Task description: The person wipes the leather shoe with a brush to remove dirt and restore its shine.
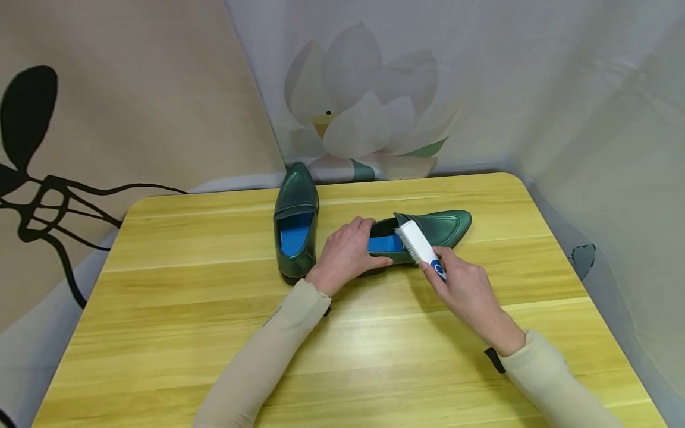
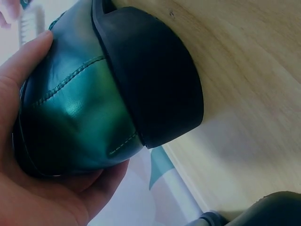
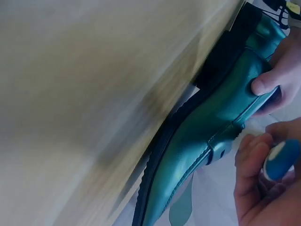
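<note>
A dark green loafer (image 1: 446,227) with a blue insole lies on the table, toe to the right. My left hand (image 1: 345,252) grips it around the heel, the thumb on the near side; the left wrist view shows the green heel leather (image 2: 75,103) and the black heel block (image 2: 157,77) close up. In my right hand (image 1: 471,291) is a white brush (image 1: 418,242), held by its blue-and-white handle (image 3: 282,160). The brush head slants over the shoe's opening, bristles facing left and down toward it. Part of the heel is hidden by my left hand.
The matching green loafer (image 1: 297,193) stands left of my left hand, toe pointing to the table's back edge. The wooden table (image 1: 353,362) meets a pale curtain (image 1: 364,89) with a printed flower behind it.
</note>
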Motion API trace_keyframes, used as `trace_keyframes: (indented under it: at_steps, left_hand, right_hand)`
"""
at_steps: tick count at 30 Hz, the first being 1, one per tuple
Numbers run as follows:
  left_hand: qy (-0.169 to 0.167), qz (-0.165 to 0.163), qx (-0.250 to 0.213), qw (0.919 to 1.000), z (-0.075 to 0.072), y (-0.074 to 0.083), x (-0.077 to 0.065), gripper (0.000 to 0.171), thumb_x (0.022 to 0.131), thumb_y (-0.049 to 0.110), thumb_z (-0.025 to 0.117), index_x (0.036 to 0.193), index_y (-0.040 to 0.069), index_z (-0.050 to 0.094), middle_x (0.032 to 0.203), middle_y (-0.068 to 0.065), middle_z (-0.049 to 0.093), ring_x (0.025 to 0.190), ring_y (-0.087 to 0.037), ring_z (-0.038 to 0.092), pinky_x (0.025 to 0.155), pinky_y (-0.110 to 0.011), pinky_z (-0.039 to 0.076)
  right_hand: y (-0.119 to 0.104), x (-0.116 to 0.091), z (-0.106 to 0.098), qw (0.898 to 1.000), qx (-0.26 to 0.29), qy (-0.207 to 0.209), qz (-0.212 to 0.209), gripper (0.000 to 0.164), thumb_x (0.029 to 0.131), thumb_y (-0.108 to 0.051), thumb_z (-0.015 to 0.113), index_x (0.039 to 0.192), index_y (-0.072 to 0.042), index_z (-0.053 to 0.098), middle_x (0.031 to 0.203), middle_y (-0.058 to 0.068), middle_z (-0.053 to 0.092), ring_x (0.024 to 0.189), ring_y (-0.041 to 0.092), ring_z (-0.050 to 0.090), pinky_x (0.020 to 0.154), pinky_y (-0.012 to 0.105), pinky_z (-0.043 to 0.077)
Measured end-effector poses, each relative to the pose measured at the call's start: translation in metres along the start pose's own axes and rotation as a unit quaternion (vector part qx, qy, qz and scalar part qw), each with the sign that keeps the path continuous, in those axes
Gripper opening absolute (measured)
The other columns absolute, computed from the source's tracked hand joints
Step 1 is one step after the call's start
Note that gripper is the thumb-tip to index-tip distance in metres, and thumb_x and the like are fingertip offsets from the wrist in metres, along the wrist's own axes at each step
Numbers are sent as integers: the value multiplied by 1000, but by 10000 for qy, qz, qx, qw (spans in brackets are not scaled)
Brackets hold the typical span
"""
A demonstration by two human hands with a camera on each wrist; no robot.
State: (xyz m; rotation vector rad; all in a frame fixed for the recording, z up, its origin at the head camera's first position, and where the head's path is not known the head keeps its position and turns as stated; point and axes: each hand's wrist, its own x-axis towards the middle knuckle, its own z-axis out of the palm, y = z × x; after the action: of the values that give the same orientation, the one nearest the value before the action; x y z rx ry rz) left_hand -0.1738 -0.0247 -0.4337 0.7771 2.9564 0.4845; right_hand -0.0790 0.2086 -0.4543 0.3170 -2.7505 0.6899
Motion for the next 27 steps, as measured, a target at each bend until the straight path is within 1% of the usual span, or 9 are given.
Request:
trace_keyframes:
  at_steps: [4, 7, 10, 13, 16, 19, 23, 25, 27]
  left_hand:
    - [-67, -3, -34, 10000, 1, 2, 2, 92, 78, 61, 85, 144, 2, 55, 133, -15, 63, 106, -30, 66, 90, -46, 58]
    - [-103, 3, -30, 9999, 1, 2, 3, 93, 78, 60, 85, 144, 2, 55, 134, -15, 63, 107, -30, 66, 91, -46, 58]
    - [-100, 33, -33, 9999, 2, 2, 3, 93, 78, 60, 85, 144, 2, 55, 132, -15, 63, 106, -29, 67, 89, -45, 58]
    - [-104, 24, -73, 9999, 2, 1, 3, 92, 78, 60, 86, 144, 2, 55, 131, -15, 63, 105, -29, 67, 88, -45, 58]
    - [-101, 8, -83, 9999, 3, 1, 3, 92, 78, 60, 85, 143, 3, 55, 131, -14, 63, 104, -29, 67, 89, -45, 58]
    - [-76, 1, -54, 10000, 4, 2, 2, 92, 78, 62, 85, 143, 3, 56, 131, -14, 64, 104, -29, 67, 88, -45, 58]
    - [-20, -35, -33, 10000, 3, 2, 1, 92, 78, 62, 84, 143, 3, 56, 131, -14, 64, 104, -29, 67, 88, -45, 58]
    - [10, -58, -45, 10000, 2, 1, 0, 92, 78, 62, 84, 143, 3, 56, 131, -15, 64, 104, -29, 67, 88, -45, 58]
    - [36, -67, -88, 9999, 1, 1, 0, 91, 78, 60, 85, 143, 2, 56, 131, -15, 64, 105, -30, 66, 89, -45, 58]
  right_hand:
    - [0, 15, 3, 9999, -33, 45, 110, 44, 102, -27, 68, 126, 8, 61, 91, 22, 72, 56, 23, 59, 45, 34, 46]
    - [-1, 36, 1, 9994, -78, -172, 285, 46, 105, -31, 62, 128, 9, 62, 94, 23, 72, 57, 25, 60, 46, 36, 47]
    - [-3, 60, -7, 9970, -222, -616, 409, 47, 107, -34, 58, 128, 7, 64, 88, 19, 70, 56, 24, 58, 46, 35, 46]
    - [-3, 80, -18, 9907, -350, -1212, 508, 46, 108, -36, 56, 127, 4, 66, 79, 11, 65, 55, 21, 54, 46, 34, 43]
    - [-2, 89, -25, 9850, -372, -1602, 515, 45, 108, -36, 55, 128, 3, 66, 76, 8, 63, 54, 19, 52, 48, 33, 40]
    - [1, 80, -27, 9863, -273, -1567, 444, 46, 107, -36, 57, 132, 2, 65, 86, 11, 69, 57, 20, 53, 50, 33, 40]
    - [6, 52, -24, 9902, -100, -1332, 403, 49, 107, -36, 60, 136, 3, 62, 106, 19, 73, 66, 23, 59, 55, 37, 46]
    - [8, 36, -23, 9915, -47, -1245, 386, 49, 106, -34, 62, 135, 5, 61, 108, 21, 72, 70, 24, 61, 58, 38, 49]
    - [10, 21, -20, 9926, -47, -1169, 334, 47, 104, -32, 65, 132, 6, 60, 103, 20, 72, 69, 23, 60, 58, 38, 50]
